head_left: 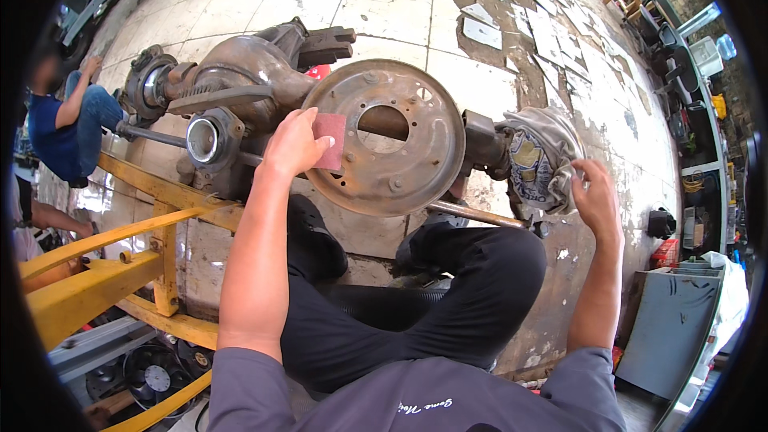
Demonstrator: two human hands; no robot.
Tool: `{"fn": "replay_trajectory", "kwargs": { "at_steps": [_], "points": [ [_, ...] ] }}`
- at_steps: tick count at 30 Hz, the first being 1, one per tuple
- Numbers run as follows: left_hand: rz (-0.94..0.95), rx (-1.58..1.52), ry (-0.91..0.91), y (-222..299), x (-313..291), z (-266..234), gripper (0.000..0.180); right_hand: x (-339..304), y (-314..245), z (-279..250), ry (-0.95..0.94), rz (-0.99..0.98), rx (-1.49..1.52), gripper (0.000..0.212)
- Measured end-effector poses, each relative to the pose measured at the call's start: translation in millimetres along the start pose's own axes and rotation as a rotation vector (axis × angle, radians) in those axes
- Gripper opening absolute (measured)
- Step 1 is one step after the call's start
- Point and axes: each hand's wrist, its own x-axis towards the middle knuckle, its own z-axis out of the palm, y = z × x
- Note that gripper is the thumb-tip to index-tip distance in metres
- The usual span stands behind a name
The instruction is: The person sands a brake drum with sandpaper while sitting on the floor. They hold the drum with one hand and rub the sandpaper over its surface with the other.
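Observation:
My left hand (296, 144) is closed on a piece of reddish-brown sandpaper (331, 130), held against the left side of a round metal backing plate (432, 144). The plate is brown and worn, with a large center hole and several small ones. My right hand (598, 200) is at the right edge of a grey printed cloth (540, 152), its fingers curved and apart. The cloth is draped over the right end of the axle assembly, hiding what lies under it. Left of the plate sits the rusty axle housing (240, 64).
A yellow metal frame (104, 272) stands at the left, with a cooling fan (156, 376) below it. Another person (72, 120) crouches at far left. Broken tiles (484, 32) lie on the floor ahead. A grey cabinet (668, 332) and cluttered shelves (712, 112) line the right.

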Motion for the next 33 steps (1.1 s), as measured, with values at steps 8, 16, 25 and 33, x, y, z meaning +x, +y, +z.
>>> {"fn": "replay_trajectory", "kwargs": {
  "at_steps": [8,16,25,33],
  "points": [
    [-0.187,0.233,-0.099,35.3,-1.3,-7.2,0.079,33.1,-129.1,48.7,-0.052,-0.327,0.360,0.023],
    [-0.183,0.283,-0.160,40.1,-0.6,-17.9,0.084,37.9,-123.4,109.5,-0.253,-0.390,0.377,0.027],
    [-0.140,-0.213,-0.312,46.7,-1.6,-41.9,0.042,28.6,-141.7,133.3,-0.344,-0.531,0.505,0.034],
    [0.022,-0.784,-0.504,77.2,-20.1,-60.1,0.026,27.2,-164.8,143.5,-0.259,-0.815,0.724,0.044]
  ]
}}
